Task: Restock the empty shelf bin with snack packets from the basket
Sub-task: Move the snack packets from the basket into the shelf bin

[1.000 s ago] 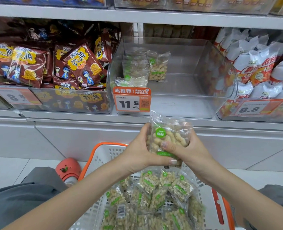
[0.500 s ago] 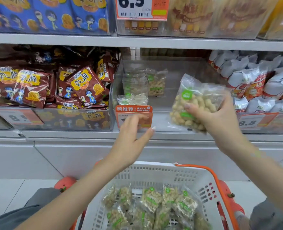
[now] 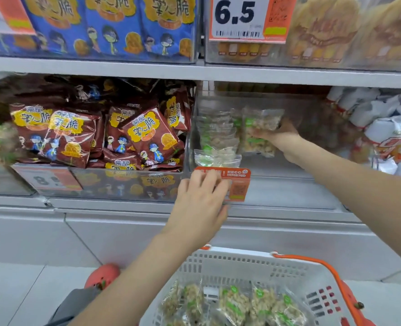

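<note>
We see the right hand (image 3: 280, 135) reaching inside the clear shelf bin (image 3: 312, 128), its fingers curled round a snack packet (image 3: 260, 124) held upright just at 3 o'clock of the packets already standing along the bin's 9 o'clock wall. The left hand (image 3: 200, 203) rests against the bin's front at 6 o'clock, fingers loosely spread and straight over the orange price tag (image 3: 238, 182), holding nothing. Lower in our view, the white basket (image 3: 242, 262) with orange handles carries more packets of the same kind.
</note>
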### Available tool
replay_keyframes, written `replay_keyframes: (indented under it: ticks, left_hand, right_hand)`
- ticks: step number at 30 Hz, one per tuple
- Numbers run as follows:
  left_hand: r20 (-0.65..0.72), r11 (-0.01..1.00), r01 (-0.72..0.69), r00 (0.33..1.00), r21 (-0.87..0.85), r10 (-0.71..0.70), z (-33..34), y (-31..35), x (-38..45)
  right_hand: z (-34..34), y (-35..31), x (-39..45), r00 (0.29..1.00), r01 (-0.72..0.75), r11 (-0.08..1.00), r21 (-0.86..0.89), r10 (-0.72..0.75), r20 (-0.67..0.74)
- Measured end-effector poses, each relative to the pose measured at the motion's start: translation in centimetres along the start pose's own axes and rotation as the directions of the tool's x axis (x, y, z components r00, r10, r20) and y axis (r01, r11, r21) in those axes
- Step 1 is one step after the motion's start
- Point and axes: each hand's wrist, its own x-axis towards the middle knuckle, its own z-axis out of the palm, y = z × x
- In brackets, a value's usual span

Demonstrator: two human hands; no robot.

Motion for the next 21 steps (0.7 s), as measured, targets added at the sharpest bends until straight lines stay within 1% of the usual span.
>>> replay_keyframes:
  ticks: [3, 6, 7, 8, 12, 16, 19, 21]
  left_hand:
    - [0.017, 0.999, -0.031, 0.999, 0.021, 0.030, 0.1, -0.3, 0.0]
    - [0.022, 0.999, -0.030, 0.999, 0.041, 0.029, 0.1, -0.4, 0.0]
    - [0.024, 0.999, -0.029, 0.999, 0.038, 0.028, 0.1, -0.4, 0.0]
    - [0.029, 0.999, -0.027, 0.999, 0.032, 0.026, 0.1, -0.3, 0.0]
    - [0.043, 1.000, 0.001, 0.999, 0.031, -0.002, 0.0, 0.1, 0.3]
    - [0.044, 0.998, 0.041, 0.998, 0.047, -0.043, 0.2, 0.6, 0.6]
    - [0.052, 0.996, 0.064, 0.996, 0.059, -0.067, 0.3, 0.8, 0.8]
    - [0.064, 0.996, 0.067, 0.995, 0.067, -0.071, 0.1, 0.9, 0.9]
  right_hand:
    - [1.5, 1.0, 1.1, 0.999, -0.033, 0.987, -0.158, 0.036, 0.022]
    - [1.8, 1.4, 1.2, 0.999, -0.033, 0.941, -0.336, 0.036, 0.002]
    - [1.8, 1.5, 1.2, 0.999, -0.043, 0.929, -0.368, 0.049, 0.007]
    - [1.7, 1.5, 1.2, 0.998, -0.042, 0.927, -0.374, 0.053, 0.019]
    - [1.6, 2.0, 1.7, 0.995, -0.035, 0.966, -0.255, 0.058, 0.083]
    - [1.5, 2.5, 2.5, 0.994, -0.037, 0.983, -0.179, 0.054, 0.093]
    - [1.5, 3.0, 3.0, 0.995, -0.045, 0.980, -0.194, 0.063, 0.084]
    - [1.5, 3.1, 3.2, 0.996, -0.020, 0.978, -0.208, 0.039, 0.084]
